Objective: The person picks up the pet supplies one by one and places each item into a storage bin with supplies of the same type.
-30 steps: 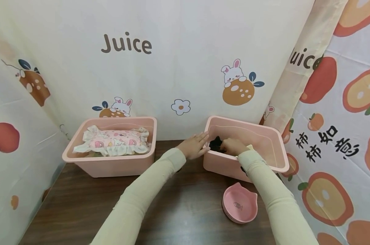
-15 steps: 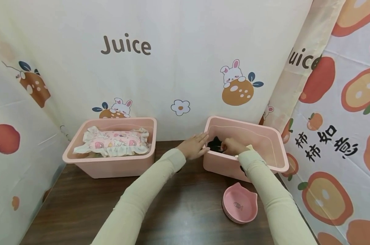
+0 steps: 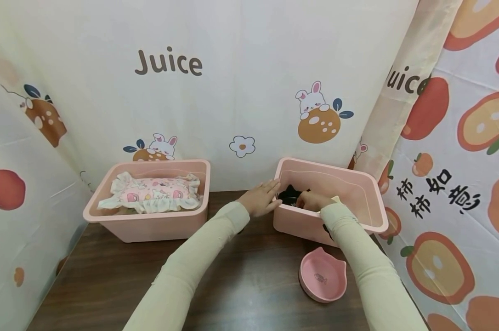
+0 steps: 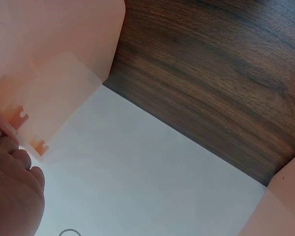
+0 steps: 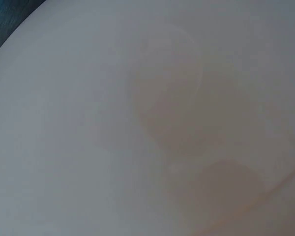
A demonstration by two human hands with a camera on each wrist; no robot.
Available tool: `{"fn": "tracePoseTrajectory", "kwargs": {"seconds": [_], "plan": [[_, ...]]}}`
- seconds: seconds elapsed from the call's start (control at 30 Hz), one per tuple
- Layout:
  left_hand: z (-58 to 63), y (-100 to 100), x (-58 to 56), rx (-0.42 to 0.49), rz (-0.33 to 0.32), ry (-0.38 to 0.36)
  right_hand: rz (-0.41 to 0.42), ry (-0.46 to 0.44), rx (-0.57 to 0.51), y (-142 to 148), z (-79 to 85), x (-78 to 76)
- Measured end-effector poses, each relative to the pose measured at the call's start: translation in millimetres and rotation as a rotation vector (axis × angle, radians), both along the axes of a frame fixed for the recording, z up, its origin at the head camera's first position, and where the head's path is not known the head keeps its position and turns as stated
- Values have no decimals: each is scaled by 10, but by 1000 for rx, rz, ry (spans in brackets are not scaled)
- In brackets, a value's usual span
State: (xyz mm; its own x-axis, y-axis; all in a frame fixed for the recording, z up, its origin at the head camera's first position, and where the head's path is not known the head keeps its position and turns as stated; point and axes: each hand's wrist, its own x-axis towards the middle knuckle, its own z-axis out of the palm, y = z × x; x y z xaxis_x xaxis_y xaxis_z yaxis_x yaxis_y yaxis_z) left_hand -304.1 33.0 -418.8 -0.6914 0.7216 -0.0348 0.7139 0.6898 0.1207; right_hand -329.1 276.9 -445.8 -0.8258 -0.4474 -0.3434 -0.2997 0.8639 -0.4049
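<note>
The black bowl (image 3: 290, 196), with one pointed ear showing, is inside the right pink bin (image 3: 301, 226), at its left end. Behind everything hangs a printed curtain (image 3: 241, 101), and a dark wood-grain table (image 3: 249, 285) carries both bins. The left pink bin (image 3: 162, 229) holds a frilled pink pillow (image 3: 158, 189). A pink cat-eared bowl (image 3: 323, 278) stands on the table near the front of the right pink bin. The left hand (image 3: 258, 198) rests against that bin's left rim, fingers straight. The right hand (image 3: 312, 201) is down inside, fingers curled narrow at the black bowl and seemingly pinching its edge, though the fingertips are hidden; the right wrist view is too blurred to help. A pale yellow thing (image 3: 336, 199) pokes up by the sleeve. Over the last second the black bowl has turned so that a small pale mark now shows, which suggests it is being adjusted in place; the left hand has barely moved.
</note>
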Motion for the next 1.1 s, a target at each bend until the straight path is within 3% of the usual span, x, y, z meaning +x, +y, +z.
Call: {"fn": "tracePoseTrajectory", "kwargs": {"seconds": [0.17,0.47,0.77,0.93,1.1], "plan": [[-5,1,5,-11,-2,-1,-3,-70,28,-15,8,43],[-25,-14,-15,-5,-2,-4,32,-83,51,-41,29,34],[-28,-10,-26,-7,-5,7,-45,-121,9,-10,3,49],[-40,-7,-25,-11,-14,27,-27,-112,6,-18,17,41],[-58,-5,-36,-11,-11,27,57,-96,-9,-25,11,0]]}}
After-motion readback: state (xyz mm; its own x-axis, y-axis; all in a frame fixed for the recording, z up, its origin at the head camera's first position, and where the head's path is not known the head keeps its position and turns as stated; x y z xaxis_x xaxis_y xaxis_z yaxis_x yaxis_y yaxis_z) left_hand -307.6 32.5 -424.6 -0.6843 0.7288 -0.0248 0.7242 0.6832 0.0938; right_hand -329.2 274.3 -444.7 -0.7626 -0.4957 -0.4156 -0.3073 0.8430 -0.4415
